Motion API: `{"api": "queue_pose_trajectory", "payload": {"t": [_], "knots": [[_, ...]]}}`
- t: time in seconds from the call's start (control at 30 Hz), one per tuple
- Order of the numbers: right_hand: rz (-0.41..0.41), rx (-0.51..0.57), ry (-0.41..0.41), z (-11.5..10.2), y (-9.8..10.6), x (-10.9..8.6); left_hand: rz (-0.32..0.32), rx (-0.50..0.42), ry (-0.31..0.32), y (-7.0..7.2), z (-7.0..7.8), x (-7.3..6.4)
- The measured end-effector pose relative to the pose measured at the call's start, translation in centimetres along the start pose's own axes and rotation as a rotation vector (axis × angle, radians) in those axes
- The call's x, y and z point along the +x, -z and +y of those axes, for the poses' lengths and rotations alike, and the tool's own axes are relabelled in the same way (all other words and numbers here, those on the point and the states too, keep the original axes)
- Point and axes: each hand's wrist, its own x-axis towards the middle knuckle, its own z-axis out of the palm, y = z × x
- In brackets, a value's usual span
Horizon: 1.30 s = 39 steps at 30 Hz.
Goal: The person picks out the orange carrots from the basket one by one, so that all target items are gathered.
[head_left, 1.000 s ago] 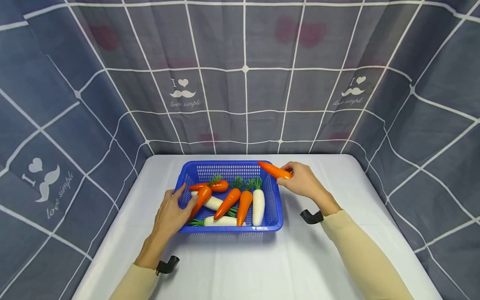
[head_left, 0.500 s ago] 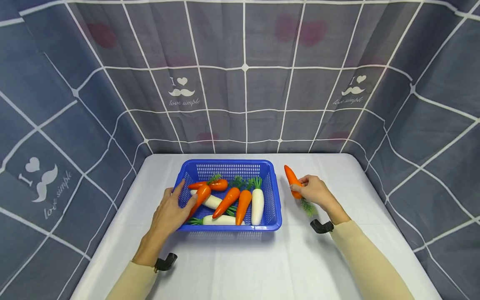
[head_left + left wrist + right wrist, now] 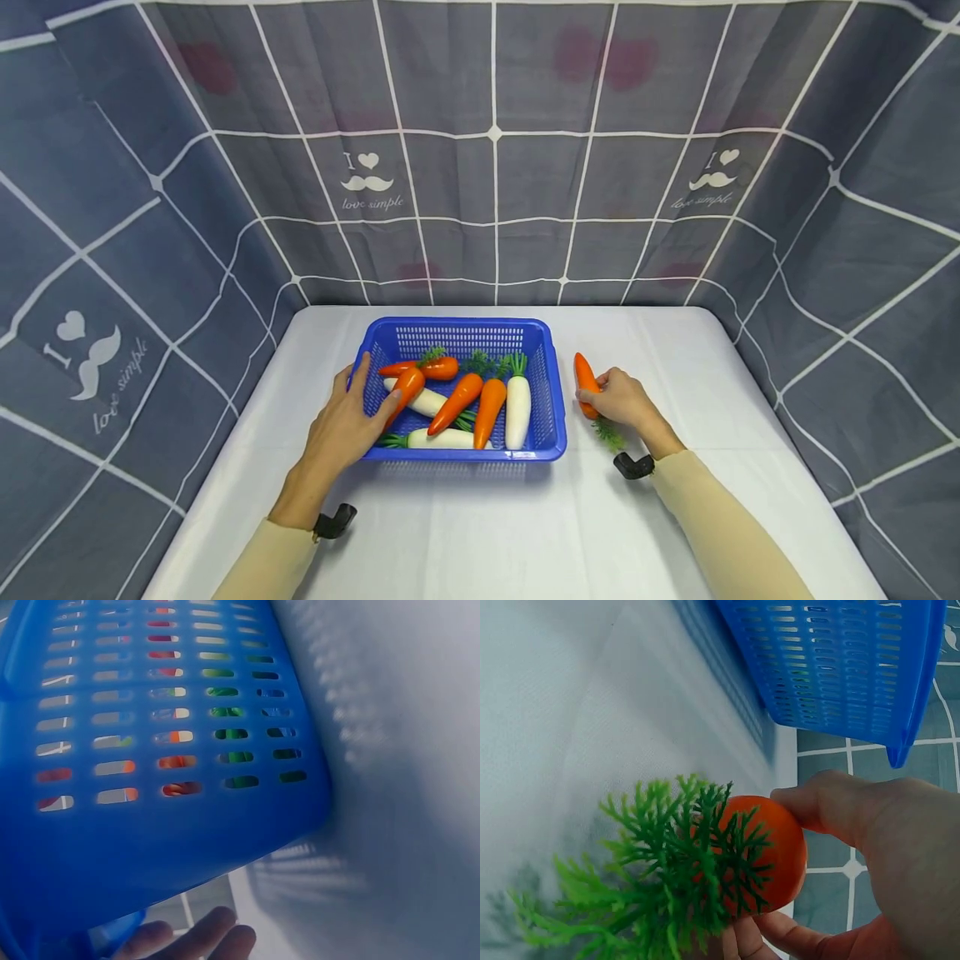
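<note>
Where the blue basket [image 3: 465, 456] has its left rim, the left hand [image 3: 337, 429] rests, its fingers spread and fairly straight, with the thumb reaching inward over the edge. Inside, just beside this thumb, lies a slanted carrot [image 3: 408, 387]; whether the two touch, I cannot tell. Behind it, a rear carrot [image 3: 442, 368] lies on its side with the tip to the left. Next comes a slanting white radish [image 3: 429, 403], and along the front wall lies a front radish [image 3: 442, 439], leaves toward the left. Further to the right are two middle carrots [image 3: 491, 408], their tips toward the person, and then a right radish [image 3: 517, 414] with leaves toward the back.

Outside the basket, near its right wall, the single carrot [image 3: 586, 372] is pinched between the thumb and fingers of the right hand [image 3: 628, 400]. Its tip points away from the person, and its feathery green top [image 3: 660, 862] points back to the wrist. The carrot is low over the white table [image 3: 480, 533], but whether it touches the cloth, I cannot tell. At the far right hangs a grey checked curtain [image 3: 892, 333].
</note>
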Motion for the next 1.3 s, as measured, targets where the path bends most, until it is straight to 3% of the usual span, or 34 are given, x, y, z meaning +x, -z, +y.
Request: {"api": "queue_pose_trajectory", "payload": {"t": [0.43, 0.8, 1.1, 1.3], "knots": [[-0.007, -0.074, -0.001, -0.4, 0.1, -0.2, 0.017, -0.009, 0.001, -0.1, 0.1, 0.0], [0.103, -0.095, 0.066, -2.1, 1.1, -0.5, 0.0, -0.026, 0.009, -0.1, -0.1, 0.0], [0.247, -0.14, 0.243, -6.6, 2.2, -1.0, -0.017, -0.098, 0.022, -0.1, -0.1, 0.0], [0.289, -0.161, 0.382, -10.1, 1.9, -1.3, -0.007, -0.122, 0.005, 0.0, -0.3, -0.2]]}}
